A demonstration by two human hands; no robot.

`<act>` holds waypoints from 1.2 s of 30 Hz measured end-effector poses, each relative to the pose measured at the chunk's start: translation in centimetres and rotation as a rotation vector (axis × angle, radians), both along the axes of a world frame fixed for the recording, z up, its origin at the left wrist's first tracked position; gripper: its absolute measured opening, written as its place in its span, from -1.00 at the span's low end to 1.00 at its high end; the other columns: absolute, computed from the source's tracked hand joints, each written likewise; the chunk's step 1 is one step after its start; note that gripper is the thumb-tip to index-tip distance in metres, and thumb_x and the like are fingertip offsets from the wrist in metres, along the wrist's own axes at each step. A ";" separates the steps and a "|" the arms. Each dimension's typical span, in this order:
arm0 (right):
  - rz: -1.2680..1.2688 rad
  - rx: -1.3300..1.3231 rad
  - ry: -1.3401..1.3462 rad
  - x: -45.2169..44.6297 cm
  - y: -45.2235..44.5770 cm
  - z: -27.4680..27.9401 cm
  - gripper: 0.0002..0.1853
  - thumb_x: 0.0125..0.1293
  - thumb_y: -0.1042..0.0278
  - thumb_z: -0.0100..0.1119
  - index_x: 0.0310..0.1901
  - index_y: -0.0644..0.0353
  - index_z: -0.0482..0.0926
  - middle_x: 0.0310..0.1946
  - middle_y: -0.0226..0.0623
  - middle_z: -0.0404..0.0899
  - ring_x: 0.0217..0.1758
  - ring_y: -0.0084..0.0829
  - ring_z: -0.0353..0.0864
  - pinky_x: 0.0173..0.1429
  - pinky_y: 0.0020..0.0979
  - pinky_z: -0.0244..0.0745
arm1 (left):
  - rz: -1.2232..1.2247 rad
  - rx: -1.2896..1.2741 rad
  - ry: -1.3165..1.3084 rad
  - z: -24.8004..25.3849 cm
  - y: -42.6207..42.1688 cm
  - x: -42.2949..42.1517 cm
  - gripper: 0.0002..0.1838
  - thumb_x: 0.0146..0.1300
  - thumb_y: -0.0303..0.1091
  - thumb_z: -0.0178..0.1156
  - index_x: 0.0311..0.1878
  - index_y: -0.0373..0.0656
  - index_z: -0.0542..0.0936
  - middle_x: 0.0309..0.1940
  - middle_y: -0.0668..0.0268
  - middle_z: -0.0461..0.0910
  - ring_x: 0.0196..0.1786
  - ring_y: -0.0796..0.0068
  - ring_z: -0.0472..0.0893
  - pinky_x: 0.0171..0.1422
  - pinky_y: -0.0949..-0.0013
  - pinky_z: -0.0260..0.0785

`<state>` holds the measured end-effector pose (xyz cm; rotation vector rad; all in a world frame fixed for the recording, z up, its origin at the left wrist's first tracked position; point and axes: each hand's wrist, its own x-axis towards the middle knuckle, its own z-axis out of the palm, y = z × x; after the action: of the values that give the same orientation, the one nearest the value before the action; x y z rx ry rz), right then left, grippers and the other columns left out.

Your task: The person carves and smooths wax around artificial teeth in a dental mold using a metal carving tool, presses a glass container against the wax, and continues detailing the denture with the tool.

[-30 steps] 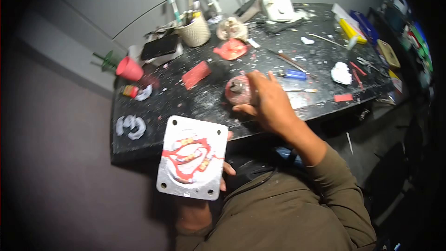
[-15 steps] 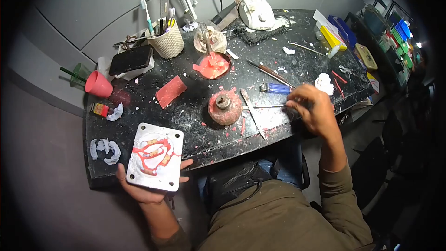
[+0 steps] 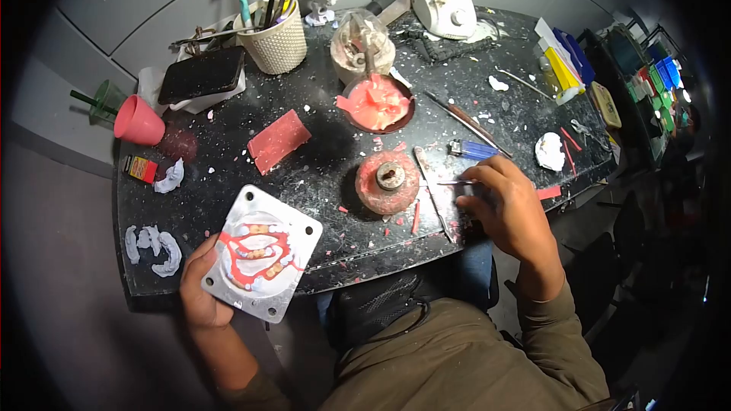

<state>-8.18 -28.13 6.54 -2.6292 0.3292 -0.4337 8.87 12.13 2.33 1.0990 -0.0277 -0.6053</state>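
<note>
My left hand point(image 3: 202, 289) grips the left edge of a square metal dental flask half point(image 3: 301, 240). White plaster fills it, with tooth-coloured and red wax pieces on top. My right hand point(image 3: 509, 209) is closed around the end of a thin metal wax tool point(image 3: 448, 183), which points left toward the spirit burner point(image 3: 387, 183); fingers partly hide its handle end. The burner is smeared with red wax. A flat metal knife point(image 3: 434, 196) lies between burner and right hand. Just beyond that hand lies a blue lighter point(image 3: 474, 150).
A dish of pink wax point(image 3: 375, 106) stands behind the burner, and a red wax sheet point(image 3: 279, 141) lies to its left. Farther left are a pink cup point(image 3: 140, 122) and white arch-shaped pieces point(image 3: 164, 251). A woven tool holder point(image 3: 274, 44) stands at the back.
The flask half has turned in my left hand, which now holds it by the left side rather than from below. My right hand stays beside the burner. The view has shifted slightly.
</note>
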 end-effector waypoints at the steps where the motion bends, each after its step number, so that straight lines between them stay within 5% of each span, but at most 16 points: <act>1: 0.009 0.005 0.003 0.2 -0.1 -0.5 -0.84 0.22 0.47 0.53 -0.22 0.25 0.72 -0.21 -0.14 0.65 -0.08 -0.06 0.68 -0.03 -0.13 0.59 | 0.009 0.005 0.003 0.0 0.2 0.3 -0.38 0.57 -0.11 0.08 0.38 -0.55 0.49 0.28 -0.15 0.65 0.31 0.05 0.68 0.48 0.06 0.49; 4: -0.026 -0.095 0.006 0.2 -1.4 -1.2 -0.81 0.18 0.57 0.46 -0.18 0.23 0.67 -0.23 -0.14 0.59 -0.06 -0.02 0.62 0.04 -0.07 0.50 | 0.078 0.305 -0.110 0.1 -0.4 1.2 -0.37 0.75 0.05 -0.06 0.15 -0.49 0.64 0.03 -0.01 0.75 0.05 0.31 0.76 0.24 0.23 0.59; 9: -0.015 -0.168 0.102 0.2 -2.2 -0.2 -0.79 0.18 0.61 0.43 -0.20 0.18 0.61 -0.28 -0.20 0.59 -0.10 -0.07 0.57 0.03 -0.14 0.36 | 0.038 0.609 -0.371 1.1 -1.2 1.8 -0.29 0.77 0.12 -0.16 0.07 -0.46 0.68 -0.17 0.13 0.74 -0.10 0.43 0.71 0.14 0.36 0.54; 12: 0.044 -0.174 0.132 0.6 -2.2 -0.1 -0.82 0.20 0.60 0.39 -0.24 0.18 0.57 -0.30 -0.20 0.56 -0.13 -0.06 0.54 0.01 -0.14 0.34 | 0.043 0.701 -0.468 1.5 -2.1 1.7 -0.17 0.74 0.22 -0.24 0.04 -0.48 0.71 -0.16 0.14 0.71 -0.14 0.40 0.64 0.06 0.32 0.48; 14: 0.041 -0.180 0.151 0.7 -2.2 -0.3 -0.82 0.21 0.61 0.38 -0.24 0.18 0.57 -0.30 -0.20 0.55 -0.13 -0.06 0.53 0.01 -0.13 0.33 | -0.045 0.850 -0.779 1.5 -1.7 2.3 -0.13 0.74 0.27 -0.30 0.04 -0.45 0.72 -0.10 0.14 0.62 -0.07 0.34 0.61 0.14 0.26 0.45; 19: -0.070 -0.059 0.106 0.0 -3.1 0.3 -0.82 0.21 0.73 0.29 -0.22 0.26 0.57 -0.26 -0.19 0.57 -0.16 -0.15 0.60 -0.04 -0.18 0.46 | -0.016 0.858 -0.777 1.0 -2.6 2.2 -0.04 0.71 0.33 -0.44 0.03 -0.45 0.71 -0.07 0.07 0.58 -0.01 0.25 0.61 0.17 0.22 0.43; 23: -0.289 0.277 0.009 -2.0 -5.9 2.5 -0.80 0.31 0.77 0.35 -0.09 0.33 0.64 -0.21 -0.41 0.66 -0.15 -0.60 0.62 -0.03 -0.48 0.54 | 0.042 0.651 -0.827 1.1 -3.4 1.7 -0.23 0.73 0.06 -0.36 0.07 -0.49 0.69 -0.09 -0.03 0.63 -0.11 0.15 0.65 0.03 0.18 0.47; 25: -0.274 0.291 -0.020 -4.5 -9.2 2.4 -0.79 0.35 0.71 0.41 -0.03 0.35 0.66 -0.24 -0.42 0.66 -0.15 -0.62 0.63 0.00 -0.54 0.54 | -0.055 0.804 -0.891 2.2 -3.1 1.9 -0.16 0.74 0.13 -0.40 0.13 -0.53 0.67 -0.08 0.00 0.61 -0.05 0.24 0.62 0.10 0.26 0.44; 27: -0.318 0.327 -0.030 -6.3 -11.3 3.2 -0.77 0.38 0.68 0.41 0.03 0.38 0.66 -0.21 -0.38 0.69 -0.18 -0.63 0.65 0.00 -0.58 0.54 | 0.000 0.648 -0.995 1.4 -2.9 2.0 -0.50 0.69 -0.14 -0.06 0.21 -0.46 0.62 -0.11 -0.10 0.62 -0.24 0.03 0.59 -0.13 0.06 0.41; 32: -0.361 0.350 -0.214 -7.7 -12.6 3.8 -0.73 0.41 0.60 0.45 0.10 0.38 0.66 -0.24 -0.38 0.72 -0.20 -0.65 0.64 -0.07 -0.64 0.47 | -0.097 0.914 -1.163 2.6 -2.4 2.4 -0.38 0.67 0.06 -0.06 0.26 -0.41 0.60 -0.11 -0.04 0.59 -0.01 -0.04 0.54 0.15 -0.01 0.32; 36: -0.475 0.280 -0.416 -7.0 -12.6 3.3 -0.78 0.43 0.57 0.44 0.06 0.40 0.71 -0.22 -0.33 0.74 -0.24 -0.62 0.66 -0.15 -0.60 0.44 | -0.078 0.881 -1.114 2.2 -2.4 1.9 -0.18 0.57 0.30 -0.01 0.34 -0.43 0.57 -0.01 -0.08 0.59 0.06 -0.08 0.54 0.25 -0.02 0.31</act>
<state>-15.20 -40.69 9.87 -2.1085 0.8099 -0.9897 10.72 9.70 4.51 2.1900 -0.8329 0.0356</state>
